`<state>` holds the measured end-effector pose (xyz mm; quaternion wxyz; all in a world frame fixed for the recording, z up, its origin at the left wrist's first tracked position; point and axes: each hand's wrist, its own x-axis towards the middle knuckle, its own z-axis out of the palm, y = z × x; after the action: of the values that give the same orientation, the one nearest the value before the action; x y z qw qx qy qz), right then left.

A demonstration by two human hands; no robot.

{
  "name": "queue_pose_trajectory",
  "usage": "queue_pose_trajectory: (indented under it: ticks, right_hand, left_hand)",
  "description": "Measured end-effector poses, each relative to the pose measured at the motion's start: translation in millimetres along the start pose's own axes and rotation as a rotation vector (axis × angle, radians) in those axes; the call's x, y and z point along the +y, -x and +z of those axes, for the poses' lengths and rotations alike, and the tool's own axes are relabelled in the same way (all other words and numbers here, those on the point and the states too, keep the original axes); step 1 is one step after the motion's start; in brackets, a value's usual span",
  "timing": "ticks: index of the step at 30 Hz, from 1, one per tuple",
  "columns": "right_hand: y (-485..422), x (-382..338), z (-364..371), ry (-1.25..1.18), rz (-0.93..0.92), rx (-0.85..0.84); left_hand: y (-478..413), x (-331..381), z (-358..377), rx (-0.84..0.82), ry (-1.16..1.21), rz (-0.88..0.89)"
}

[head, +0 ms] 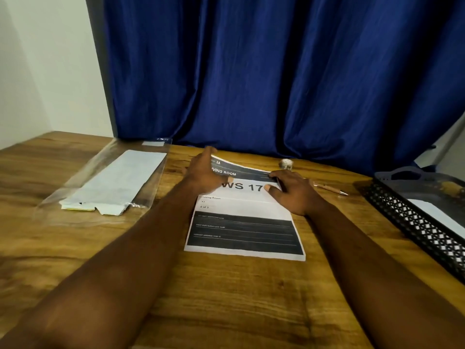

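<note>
Fold starting: left hand (pixel 204 172) and right hand (pixel 294 192) pinch printed sheet's (pixel 241 206) raised far edge. Next: draw it toward near edge, corners aligned.

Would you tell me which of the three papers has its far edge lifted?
The middle printed sheet, its far edge held up by the left hand and right hand; the sleeved paper and the tray paper lie flat.
</note>
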<state>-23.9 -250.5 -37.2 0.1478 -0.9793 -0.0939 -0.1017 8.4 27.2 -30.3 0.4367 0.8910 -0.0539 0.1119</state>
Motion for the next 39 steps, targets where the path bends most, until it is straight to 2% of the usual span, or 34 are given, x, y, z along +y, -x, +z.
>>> queue_pose_trajectory:
  ticks: [4, 7, 11, 18, 22, 24, 30, 34, 39]
  right_hand:
    - [1, -1, 0, -0.063, 0.023, 0.052]
    - [3, -1, -2, -0.105, 0.009, 0.168]
    - [9, -6, -11, -0.09, -0.018, 0.329]
    - [12, -23, -16, 0.185, -0.156, 0.44]
    - [11, -25, -9, 0.317, -0.146, 0.285]
    - [11, -24, -7, 0.29, -0.1, 0.174]
    - [20, -38, -17, 0.229, -0.013, -0.003]
    - [25, -53, -15, 0.271, 0.026, -0.077]
    - [21, -64, -6, 0.351, 0.086, -0.085]
  left_hand:
    - [5, 5, -9, 0.046, 0.158, -0.052]
    - [10, 6, -12, 0.021, 0.186, -0.039]
    - [18, 14, -15, 0.023, -0.052, 0.154]
    - [21, 18, -8, 0.027, -0.259, 0.336]
    - [22, 15, -2, -0.002, -0.381, 0.296]
    - [20, 16, -1, -0.032, -0.395, 0.263]
    - [27, 29, 7, -0.142, -0.472, 0.238]
    - [33, 34, 11, -0.37, -0.665, 0.105]
    - [34, 33, 13, -0.404, -0.773, 0.07]
